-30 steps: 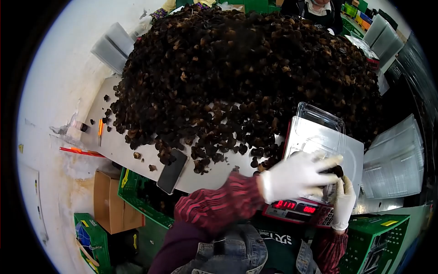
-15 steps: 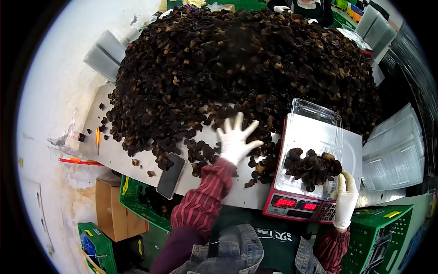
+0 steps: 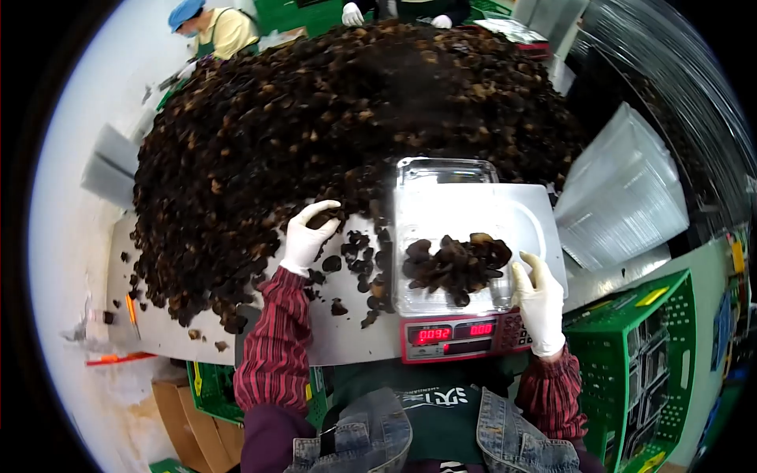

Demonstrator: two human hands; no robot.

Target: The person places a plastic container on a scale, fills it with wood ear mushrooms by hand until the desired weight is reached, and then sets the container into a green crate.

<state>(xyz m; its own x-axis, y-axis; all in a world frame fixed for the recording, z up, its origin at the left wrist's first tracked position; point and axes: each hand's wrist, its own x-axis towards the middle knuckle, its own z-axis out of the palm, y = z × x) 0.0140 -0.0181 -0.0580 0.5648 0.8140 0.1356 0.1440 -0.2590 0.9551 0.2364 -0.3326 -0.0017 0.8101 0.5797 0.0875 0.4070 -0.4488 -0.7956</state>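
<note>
Thumb and fingers of my gloved left hand (image 3: 302, 243) are curled round some dark wood ear mushroom (image 3: 325, 218) at the front edge of a large heap (image 3: 315, 118) of the same. To the right stands a red digital scale (image 3: 505, 340) with a pale top, its red display lit. On it an opened clear plastic box (image 3: 418, 302) holds a clump of wood ear mushrooms (image 3: 457, 266), its lid (image 3: 445, 169) flipped back toward the heap. My gloved right hand (image 3: 541, 306) has its fingertips close together at the box's right edge.
Stacks of clear plastic boxes (image 3: 627, 189) lean right of the scale. Green crates (image 3: 678, 315) stand below right. Left on the table lies an orange-handled tool (image 3: 132, 315). Across the heap are a person in a blue cap (image 3: 229, 31) and another person's gloved hands (image 3: 352, 13).
My left hand has gone from spread flat above loose pieces to curled round some at the heap's edge. My right hand stays by the box. The view has shifted, showing another person at far left.
</note>
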